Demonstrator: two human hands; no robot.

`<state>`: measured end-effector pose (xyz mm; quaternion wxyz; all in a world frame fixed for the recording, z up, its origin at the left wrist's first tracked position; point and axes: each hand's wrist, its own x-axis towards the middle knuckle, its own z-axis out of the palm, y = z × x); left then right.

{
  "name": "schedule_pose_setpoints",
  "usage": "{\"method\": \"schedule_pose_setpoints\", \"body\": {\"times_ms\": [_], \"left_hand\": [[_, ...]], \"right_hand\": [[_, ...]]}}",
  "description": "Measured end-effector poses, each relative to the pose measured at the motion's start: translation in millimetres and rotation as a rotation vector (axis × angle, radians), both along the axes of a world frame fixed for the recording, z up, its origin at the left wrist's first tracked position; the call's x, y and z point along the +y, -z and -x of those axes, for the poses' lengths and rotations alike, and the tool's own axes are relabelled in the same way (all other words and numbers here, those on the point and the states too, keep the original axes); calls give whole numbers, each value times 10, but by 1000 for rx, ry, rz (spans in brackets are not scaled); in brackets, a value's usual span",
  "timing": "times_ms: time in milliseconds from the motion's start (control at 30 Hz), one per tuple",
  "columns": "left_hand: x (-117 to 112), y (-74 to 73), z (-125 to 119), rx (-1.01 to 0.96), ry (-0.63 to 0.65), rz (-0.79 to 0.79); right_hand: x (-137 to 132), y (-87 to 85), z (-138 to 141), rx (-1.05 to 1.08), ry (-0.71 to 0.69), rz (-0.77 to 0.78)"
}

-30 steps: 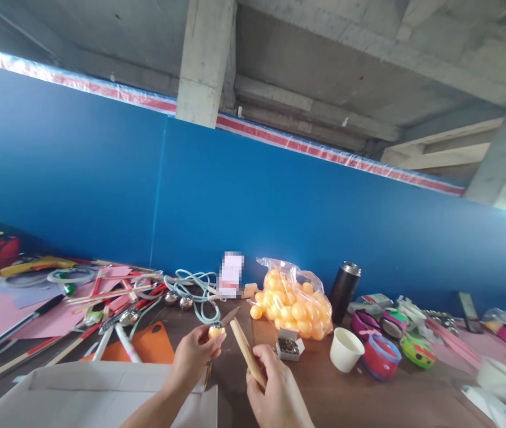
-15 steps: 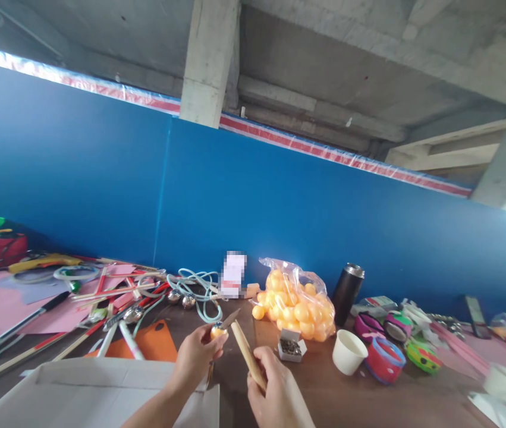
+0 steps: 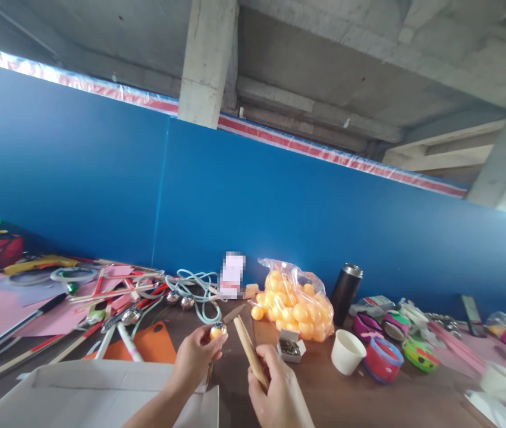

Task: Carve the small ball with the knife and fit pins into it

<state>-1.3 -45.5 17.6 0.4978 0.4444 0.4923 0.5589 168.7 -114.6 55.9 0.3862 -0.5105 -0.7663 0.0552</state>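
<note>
My left hand point(image 3: 195, 358) pinches a small orange ball point(image 3: 217, 330) that has a silver patch on it, held just above the brown table. My right hand point(image 3: 277, 389) is closed round the wooden handle of a knife point(image 3: 247, 348), whose short blade points up and left toward the ball. The blade tip sits just right of the ball; I cannot tell whether they touch. A clear plastic bag of orange balls point(image 3: 295, 307) lies behind the hands.
A small box of metal pins point(image 3: 291, 347), a white paper cup point(image 3: 346, 351), a black flask point(image 3: 345, 289) and tape rolls point(image 3: 382, 359) stand to the right. An orange mat point(image 3: 152, 346), pens, sticks, light-blue cord point(image 3: 194, 288) and pink paper lie left. White cardboard point(image 3: 92, 395) is nearest.
The knife has shifted slightly right and its blade now stands a little away from the ball. The view has wobbled slightly; both hands keep their grip.
</note>
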Motion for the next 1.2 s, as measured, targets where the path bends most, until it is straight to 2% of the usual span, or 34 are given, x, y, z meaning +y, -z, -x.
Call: {"method": "schedule_pose_setpoints", "body": {"times_ms": [500, 1200], "left_hand": [[-3, 19, 7, 30, -2, 3], [-48, -61, -11, 73, -24, 8]], "right_hand": [[3, 0, 7, -1, -12, 11], [31, 45, -2, 5, -2, 0]]}}
